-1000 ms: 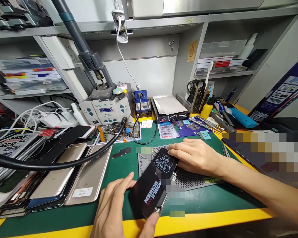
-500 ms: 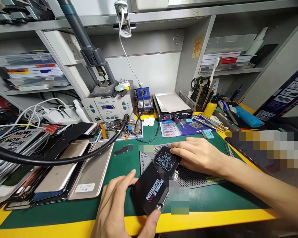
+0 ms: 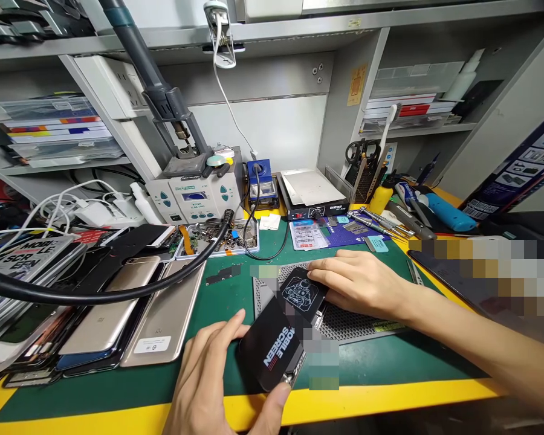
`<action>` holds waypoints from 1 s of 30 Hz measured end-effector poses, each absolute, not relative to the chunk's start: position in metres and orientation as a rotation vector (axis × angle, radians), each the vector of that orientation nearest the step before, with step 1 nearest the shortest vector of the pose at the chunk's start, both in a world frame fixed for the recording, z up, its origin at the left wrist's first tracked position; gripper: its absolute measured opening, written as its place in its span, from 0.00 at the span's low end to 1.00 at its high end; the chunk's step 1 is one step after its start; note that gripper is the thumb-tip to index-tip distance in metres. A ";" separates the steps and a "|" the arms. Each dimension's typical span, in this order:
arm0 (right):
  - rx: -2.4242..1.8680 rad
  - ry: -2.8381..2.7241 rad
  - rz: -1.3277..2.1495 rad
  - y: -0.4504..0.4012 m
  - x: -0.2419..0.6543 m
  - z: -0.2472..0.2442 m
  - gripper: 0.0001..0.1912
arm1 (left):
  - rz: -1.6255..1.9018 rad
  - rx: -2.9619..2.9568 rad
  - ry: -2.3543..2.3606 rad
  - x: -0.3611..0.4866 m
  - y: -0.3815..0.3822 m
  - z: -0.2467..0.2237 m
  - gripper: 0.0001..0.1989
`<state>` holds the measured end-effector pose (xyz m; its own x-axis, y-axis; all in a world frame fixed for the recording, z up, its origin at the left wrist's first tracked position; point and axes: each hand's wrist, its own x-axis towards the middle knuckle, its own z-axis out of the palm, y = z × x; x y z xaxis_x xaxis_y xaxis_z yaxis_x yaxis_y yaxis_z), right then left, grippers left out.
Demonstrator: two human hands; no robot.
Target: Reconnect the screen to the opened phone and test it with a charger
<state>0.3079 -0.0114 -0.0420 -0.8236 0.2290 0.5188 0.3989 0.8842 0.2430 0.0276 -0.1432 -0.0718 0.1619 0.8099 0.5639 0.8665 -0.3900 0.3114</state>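
Note:
A black phone screen point(image 3: 272, 347) printed "MOBILE SCREEN" lies slanted over the front left of a grey perforated mat point(image 3: 358, 323). Its far part, a black panel point(image 3: 301, 290), carries a white line drawing of a figure. A pixelated patch covers part of the right edge, so how the two parts join cannot be told. My left hand point(image 3: 213, 374) holds the near end, thumb at the bottom corner and fingers along the left side. At the far right edge, my right hand point(image 3: 362, 281) grips the panel, with its fingertips on top and its thumb hidden.
Gold phones point(image 3: 163, 314) are stacked at the left, under a thick black cable point(image 3: 118, 296). Behind stand a soldering station point(image 3: 194, 190), a tray of small parts point(image 3: 208, 238) and a flat heating plate point(image 3: 315, 196). Tweezers point(image 3: 414, 272) lie right of the mat.
The whole view has shifted slightly, so things appear a little further left. Both hands keep their hold on the screen, which has barely moved.

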 end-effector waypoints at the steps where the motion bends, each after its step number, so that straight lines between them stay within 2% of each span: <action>1: -0.457 -2.559 -0.471 -0.012 0.308 -0.042 0.09 | -1.042 -2.331 -1.683 0.028 -0.143 -0.072 0.34; 30: -0.453 -2.564 -0.466 -0.013 0.306 -0.037 0.09 | -1.039 -2.320 -1.683 0.027 -0.143 -0.072 0.34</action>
